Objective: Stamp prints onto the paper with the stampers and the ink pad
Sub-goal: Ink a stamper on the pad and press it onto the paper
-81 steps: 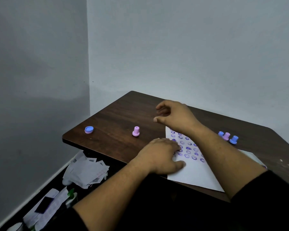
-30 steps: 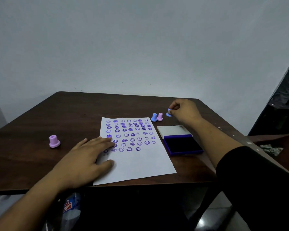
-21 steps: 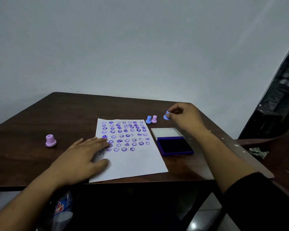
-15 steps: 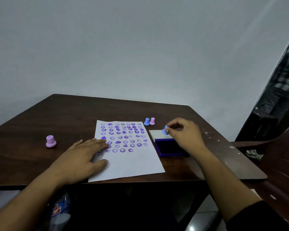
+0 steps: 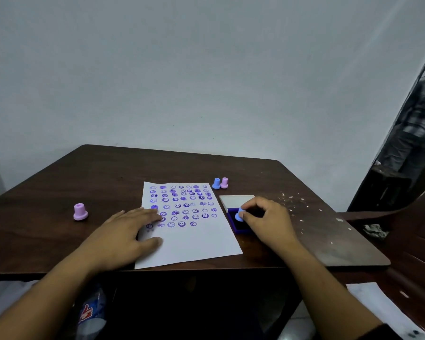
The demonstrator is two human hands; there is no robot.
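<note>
A white paper (image 5: 194, 241) lies on the dark wooden table (image 5: 108, 173), its upper half covered with rows of purple face prints. My left hand (image 5: 125, 231) rests flat on the paper's left edge, fingers spread. My right hand (image 5: 268, 222) pinches a small blue stamper (image 5: 239, 215) and holds it down on the dark pad of the open ink pad (image 5: 236, 225); the pad's white lid (image 5: 236, 200) lies open behind. A blue stamper (image 5: 216, 183) and a pink stamper (image 5: 224, 182) stand together beyond the paper. Another pink stamper (image 5: 80, 212) stands alone at the left.
White specks are scattered over the table's right part (image 5: 295, 200). A dark wooden chair (image 5: 415, 231) stands to the right. Under the table's front edge I see a plastic bottle (image 5: 91, 312). A bare wall rises close behind the table.
My right hand picked the blue stamper from the group behind the paper and brought it down onto the ink pad. My left hand stayed on the paper.
</note>
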